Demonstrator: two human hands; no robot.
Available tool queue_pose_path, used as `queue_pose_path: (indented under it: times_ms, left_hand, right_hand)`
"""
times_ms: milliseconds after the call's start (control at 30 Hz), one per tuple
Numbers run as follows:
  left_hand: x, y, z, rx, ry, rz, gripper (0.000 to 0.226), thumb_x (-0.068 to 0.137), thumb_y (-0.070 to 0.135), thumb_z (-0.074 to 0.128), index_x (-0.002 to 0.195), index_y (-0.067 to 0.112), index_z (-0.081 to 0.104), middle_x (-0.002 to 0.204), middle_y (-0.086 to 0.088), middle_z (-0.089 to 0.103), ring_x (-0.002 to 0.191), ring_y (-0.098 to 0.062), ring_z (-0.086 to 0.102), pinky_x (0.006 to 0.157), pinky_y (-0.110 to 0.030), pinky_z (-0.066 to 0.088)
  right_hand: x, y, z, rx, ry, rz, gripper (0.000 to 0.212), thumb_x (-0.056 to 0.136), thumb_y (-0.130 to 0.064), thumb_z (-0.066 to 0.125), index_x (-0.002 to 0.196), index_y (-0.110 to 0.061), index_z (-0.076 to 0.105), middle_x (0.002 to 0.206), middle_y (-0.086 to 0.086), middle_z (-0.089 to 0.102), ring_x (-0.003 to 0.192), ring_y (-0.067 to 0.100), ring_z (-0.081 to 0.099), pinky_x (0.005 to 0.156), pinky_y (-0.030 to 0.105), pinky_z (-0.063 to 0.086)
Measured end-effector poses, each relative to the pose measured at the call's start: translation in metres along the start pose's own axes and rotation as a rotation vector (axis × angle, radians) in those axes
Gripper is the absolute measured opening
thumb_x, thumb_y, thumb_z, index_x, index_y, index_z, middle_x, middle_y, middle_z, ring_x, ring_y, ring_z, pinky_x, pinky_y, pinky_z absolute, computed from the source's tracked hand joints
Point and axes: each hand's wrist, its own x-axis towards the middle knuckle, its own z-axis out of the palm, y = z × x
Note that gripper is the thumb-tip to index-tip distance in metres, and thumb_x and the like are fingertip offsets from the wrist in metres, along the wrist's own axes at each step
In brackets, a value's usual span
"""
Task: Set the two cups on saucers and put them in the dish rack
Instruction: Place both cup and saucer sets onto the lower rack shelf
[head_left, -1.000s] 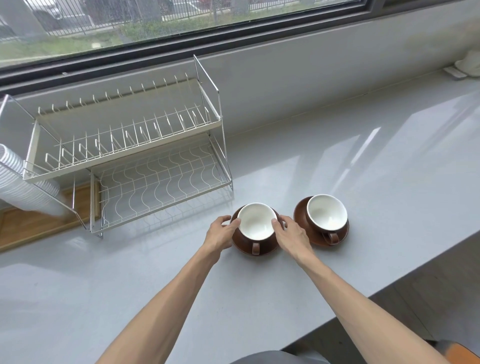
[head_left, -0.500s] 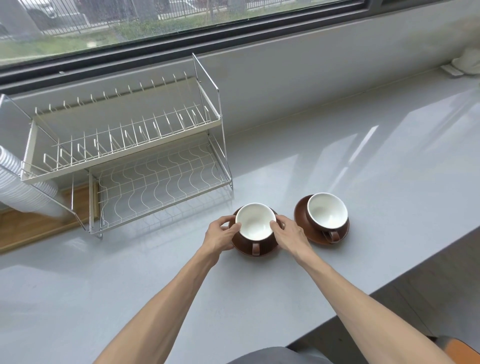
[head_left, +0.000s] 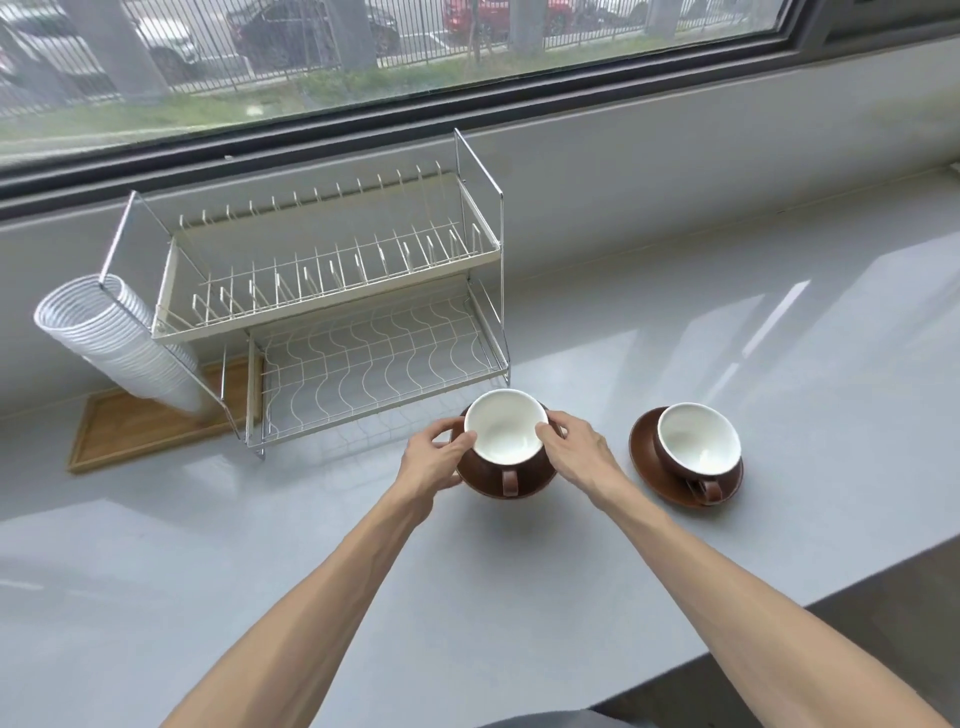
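Observation:
A brown cup with a white inside (head_left: 505, 434) sits on a brown saucer (head_left: 535, 486), raised a little off the counter just in front of the dish rack (head_left: 332, 312). My left hand (head_left: 434, 460) grips the saucer's left edge, thumb near the cup's rim. My right hand (head_left: 579, 452) grips the right edge the same way. A second cup (head_left: 698, 439) stands on its own saucer (head_left: 644, 457) on the counter to the right, untouched. The rack has two tiers; both hold nothing.
A stack of white plastic cups (head_left: 111, 343) leans at the rack's left end over a wooden tray (head_left: 130, 431). The grey counter (head_left: 727, 332) runs right along the window wall. Its front edge drops off at lower right.
Both hands have lifted the left cup and saucer off the counter and carried them toward the rack's lower tier. The view has tilted up and shifted left.

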Motion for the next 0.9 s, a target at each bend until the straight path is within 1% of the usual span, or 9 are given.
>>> queue_pose_path:
  times_ms: [100,167,267,333,433,533,700,800,900]
  left_hand:
    - [0.0,0.012,-0.014,-0.029,0.026,0.025,0.033,0.092,0.018,0.067,0.126,0.018,0.065,0.101,-0.015,0.072,0.088,-0.024,0.067,0.081,-0.036,0.058]
    - [0.001,0.02,-0.022,-0.04,0.047,0.043,0.033,0.092,0.019,0.067,0.125,0.018,0.066,0.095,-0.012,0.07,0.083,-0.022,0.066,0.078,-0.035,0.058]
    - [0.005,0.029,-0.034,-0.047,0.084,0.061,0.037,0.091,0.02,0.068,0.128,0.017,0.064,0.103,-0.015,0.071,0.085,-0.022,0.066,0.074,-0.032,0.057]
    - [0.009,0.037,-0.042,-0.056,0.099,0.068,0.038,0.091,0.021,0.068,0.129,0.017,0.064,0.108,-0.015,0.071,0.088,-0.023,0.066,0.072,-0.031,0.056]
    - [0.015,0.048,-0.052,-0.062,0.122,0.082,0.036,0.091,0.022,0.068,0.127,0.018,0.064,0.098,-0.011,0.069,0.083,-0.022,0.064,0.068,-0.028,0.056]
    - [0.025,0.058,-0.06,-0.068,0.156,0.087,0.034,0.09,0.022,0.068,0.124,0.02,0.066,0.097,-0.011,0.068,0.084,-0.022,0.064,0.067,-0.027,0.056]
    - [0.052,0.072,-0.074,-0.095,0.194,0.073,0.031,0.09,0.021,0.068,0.122,0.02,0.067,0.102,-0.011,0.068,0.078,-0.02,0.065,0.065,-0.027,0.058]
    - [0.067,0.079,-0.079,-0.116,0.199,0.066,0.028,0.091,0.02,0.067,0.119,0.021,0.067,0.098,-0.011,0.069,0.075,-0.019,0.066,0.058,-0.026,0.059]
    - [0.087,0.084,-0.083,-0.116,0.219,0.052,0.027,0.091,0.021,0.068,0.118,0.023,0.067,0.095,-0.009,0.07,0.079,-0.02,0.066,0.061,-0.026,0.056]
  right_hand:
    - [0.004,-0.02,0.002,0.009,-0.003,-0.026,0.043,0.097,-0.036,0.044,0.135,-0.027,0.062,0.121,0.007,0.068,0.118,0.033,0.056,0.102,0.042,0.046]
    - [0.007,-0.035,0.003,0.032,-0.012,-0.046,0.044,0.095,-0.036,0.044,0.134,-0.028,0.063,0.111,0.002,0.065,0.109,0.03,0.057,0.101,0.044,0.053]
    - [0.012,-0.057,0.004,0.096,-0.031,-0.067,0.041,0.092,-0.033,0.046,0.128,-0.031,0.066,0.109,0.001,0.067,0.109,0.029,0.062,0.085,0.046,0.064]
    - [0.017,-0.07,0.006,0.099,-0.043,-0.087,0.038,0.091,-0.033,0.046,0.122,-0.031,0.068,0.106,0.002,0.068,0.109,0.029,0.063,0.081,0.044,0.065]
    - [0.027,-0.086,0.009,0.096,-0.057,-0.107,0.035,0.091,-0.034,0.046,0.117,-0.03,0.069,0.102,0.002,0.068,0.108,0.029,0.064,0.081,0.043,0.065]
    - [0.04,-0.1,0.015,0.099,-0.068,-0.132,0.031,0.091,-0.036,0.046,0.111,-0.034,0.069,0.101,0.0,0.069,0.107,0.027,0.064,0.081,0.043,0.065]
    - [0.071,-0.121,0.027,0.099,-0.074,-0.161,0.035,0.093,-0.038,0.047,0.12,-0.033,0.069,0.105,0.0,0.071,0.108,0.027,0.065,0.082,0.045,0.065]
    - [0.089,-0.131,0.033,0.089,-0.074,-0.185,0.029,0.093,-0.039,0.046,0.11,-0.035,0.07,0.102,0.0,0.071,0.106,0.028,0.067,0.089,0.05,0.062]
    - [0.109,-0.138,0.04,0.043,-0.063,-0.195,0.034,0.094,-0.039,0.044,0.113,-0.03,0.071,0.11,0.001,0.072,0.111,0.031,0.064,0.097,0.049,0.055]
